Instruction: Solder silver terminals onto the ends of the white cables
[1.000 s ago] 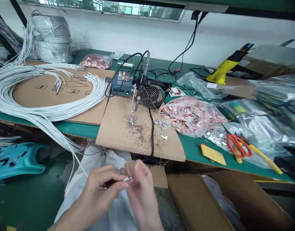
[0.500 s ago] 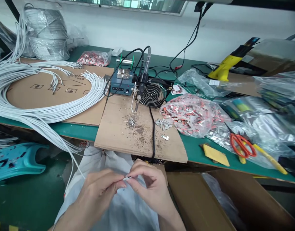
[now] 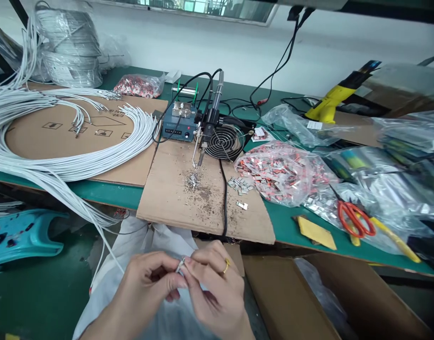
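Note:
Over my lap, my left hand (image 3: pixel 151 283) and my right hand (image 3: pixel 215 283) meet with fingertips pinched. Between them is a small silver-white connector piece (image 3: pixel 180 265), mostly covered by the fingers. Both hands grip it from opposite sides. A white cable (image 3: pixel 114 257) runs down from the bench towards my left forearm; whether it joins the piece is hidden. Ahead, the cardboard mat (image 3: pixel 174 208) bears a pile of solder scraps (image 3: pixel 193 180), several small metal connector shells (image 3: pixel 240 185) and a single one (image 3: pixel 242 205) apart from them.
A soldering iron (image 3: pixel 212 113) stands clamped, tip down, beside a blue soldering station (image 3: pixel 177 127) and a round fan (image 3: pixel 224 141). Coiled white cables (image 3: pixel 71 172) lie left. To the right are a bag of red-and-white parts (image 3: pixel 281 172) and red-handled scissors (image 3: pixel 355 219). An open carton (image 3: pixel 284 297) stands below.
My right hand has rolled over, so its back and ring now show. The held piece has tilted more upright between the fingertips. Things on the bench have stayed in place.

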Demonstrator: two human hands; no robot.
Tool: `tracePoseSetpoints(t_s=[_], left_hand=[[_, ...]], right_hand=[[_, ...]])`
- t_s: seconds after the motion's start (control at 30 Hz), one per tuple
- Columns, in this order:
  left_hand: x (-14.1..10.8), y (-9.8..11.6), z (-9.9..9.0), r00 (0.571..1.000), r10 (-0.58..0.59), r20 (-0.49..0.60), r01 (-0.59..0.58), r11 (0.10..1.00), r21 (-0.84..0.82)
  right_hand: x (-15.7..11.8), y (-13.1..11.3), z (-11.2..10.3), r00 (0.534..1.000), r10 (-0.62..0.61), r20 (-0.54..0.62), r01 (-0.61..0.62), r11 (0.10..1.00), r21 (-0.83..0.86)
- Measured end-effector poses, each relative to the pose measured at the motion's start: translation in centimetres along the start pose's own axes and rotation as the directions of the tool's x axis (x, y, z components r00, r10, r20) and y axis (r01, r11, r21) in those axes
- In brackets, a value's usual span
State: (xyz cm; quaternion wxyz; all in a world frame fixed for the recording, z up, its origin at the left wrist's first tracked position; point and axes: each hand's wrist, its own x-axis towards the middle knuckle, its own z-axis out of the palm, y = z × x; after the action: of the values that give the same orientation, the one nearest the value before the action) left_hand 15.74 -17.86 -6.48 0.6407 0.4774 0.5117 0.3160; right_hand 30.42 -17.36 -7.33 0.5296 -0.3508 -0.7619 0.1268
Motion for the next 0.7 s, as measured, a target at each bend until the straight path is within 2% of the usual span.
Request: tracePoseSetpoints(t_s=[0.07, 0.1, 0.17, 0.2, 0.23, 0.27, 0.37, 0.43, 0.47, 0.5, 0.57, 0.6, 0.63, 0.7], left_hand=[[0.2, 0.0, -0.2, 0.981, 0.192, -0.018, -0.187, 0.971, 0.152], [0.4, -0.1, -0.3, 0.949, 0.315, -0.014, -0.302, 0.919, 0.254], [0.6, 0.0, -0.4, 0.842, 0.539, 0.017, -0.494, 0.757, 0.428], [0.6, 0.0, -0.4, 0.791, 0.611, 0.033, -0.548, 0.682, 0.485], [0.6, 0.0, -0.4, 0.753, 0.656, 0.043, -0.577, 0.628, 0.523], [0.6, 0.0, -0.4, 0.735, 0.676, 0.047, -0.586, 0.599, 0.546], [0.5, -0.3, -0.3, 0.728, 0.684, 0.038, -0.585, 0.592, 0.554], [0.5, -0.4, -0.3, 0.761, 0.649, 0.01, -0.565, 0.655, 0.502], [0.5, -0.4, -0.2, 0.807, 0.59, -0.004, -0.527, 0.724, 0.445], [0.6, -0.4, -0.2, 0.868, 0.496, -0.011, -0.46, 0.812, 0.359], [0.7, -0.1, -0.1, 0.974, 0.227, 0.003, -0.226, 0.967, 0.114], [0.7, 0.2, 0.0, 0.996, 0.09, 0.026, -0.09, 0.996, -0.014], [0.7, 0.4, 0.0, 0.999, -0.026, 0.047, 0.032, 0.992, -0.124], [0.8, 0.9, 0.1, 0.984, -0.162, 0.07, 0.175, 0.95, -0.259]], right_hand=[[0.5, 0.1, -0.6, 0.994, 0.096, 0.057, -0.102, 0.987, 0.124], [0.7, 0.2, -0.8, 0.98, 0.167, 0.109, -0.186, 0.962, 0.2], [1.1, 0.4, -1.3, 0.939, 0.271, 0.211, -0.323, 0.906, 0.275], [1.3, 0.6, -1.4, 0.924, 0.296, 0.243, -0.358, 0.892, 0.276], [1.3, 0.7, -1.5, 0.919, 0.305, 0.249, -0.37, 0.887, 0.277], [1.3, 0.7, -1.4, 0.921, 0.311, 0.235, -0.372, 0.882, 0.29], [0.9, 0.9, -0.7, 0.927, 0.346, 0.148, -0.376, 0.839, 0.393], [0.4, 1.0, -0.1, 0.921, 0.378, 0.09, -0.374, 0.798, 0.472], [0.3, 1.1, 0.1, 0.921, 0.384, 0.069, -0.365, 0.784, 0.503], [0.2, 1.2, 0.3, 0.922, 0.383, 0.061, -0.355, 0.769, 0.532], [0.2, 1.5, 0.5, 0.924, 0.369, 0.099, -0.351, 0.72, 0.599], [0.2, 1.7, 0.5, 0.924, 0.357, 0.137, -0.36, 0.688, 0.63], [0.3, 1.8, 0.5, 0.923, 0.345, 0.173, -0.369, 0.66, 0.654], [0.4, 2.0, 0.4, 0.928, 0.317, 0.195, -0.365, 0.67, 0.647]])
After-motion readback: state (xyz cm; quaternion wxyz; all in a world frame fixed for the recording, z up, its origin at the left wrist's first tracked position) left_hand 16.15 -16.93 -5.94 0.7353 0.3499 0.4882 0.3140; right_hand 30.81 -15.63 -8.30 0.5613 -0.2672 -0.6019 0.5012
